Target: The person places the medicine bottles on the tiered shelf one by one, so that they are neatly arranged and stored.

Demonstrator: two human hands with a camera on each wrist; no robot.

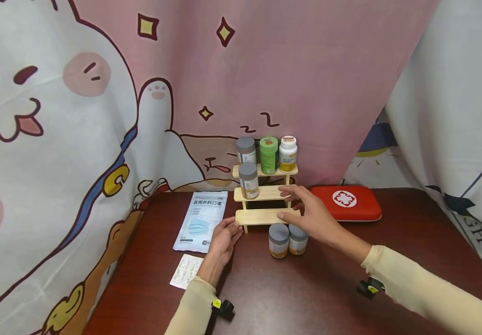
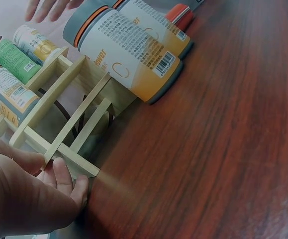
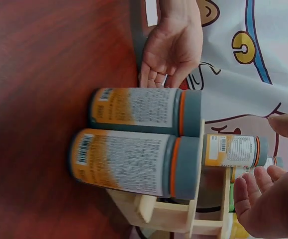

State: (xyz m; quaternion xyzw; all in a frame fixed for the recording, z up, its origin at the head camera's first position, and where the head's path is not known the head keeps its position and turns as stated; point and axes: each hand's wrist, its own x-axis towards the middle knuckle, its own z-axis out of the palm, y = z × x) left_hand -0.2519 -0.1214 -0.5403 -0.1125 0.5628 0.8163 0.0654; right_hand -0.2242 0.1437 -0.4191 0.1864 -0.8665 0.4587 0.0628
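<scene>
A three-step wooden display rack [image 1: 261,216] stands on the table. My left hand [image 1: 225,238] pinches the left end of its lowest step between thumb and fingers; the left wrist view shows this hold [image 2: 39,184]. My right hand [image 1: 312,211] is at the rack's right side with spread, relaxed fingers and nothing in them. On the top step are a grey-lidded jar [image 1: 246,149], a green bottle [image 1: 268,156] and a white bottle [image 1: 288,153]. Another grey-lidded jar [image 1: 248,180] sits at the middle step's left. Two more jars [image 1: 279,241] [image 3: 134,162] stand on the table in front.
A face mask packet [image 1: 200,221] lies left of the rack, with a white blister pack [image 1: 186,271] nearer me. Behind my right hand lies a red first-aid case [image 1: 349,203]. A printed curtain [image 1: 324,83] hangs along the table's back edge.
</scene>
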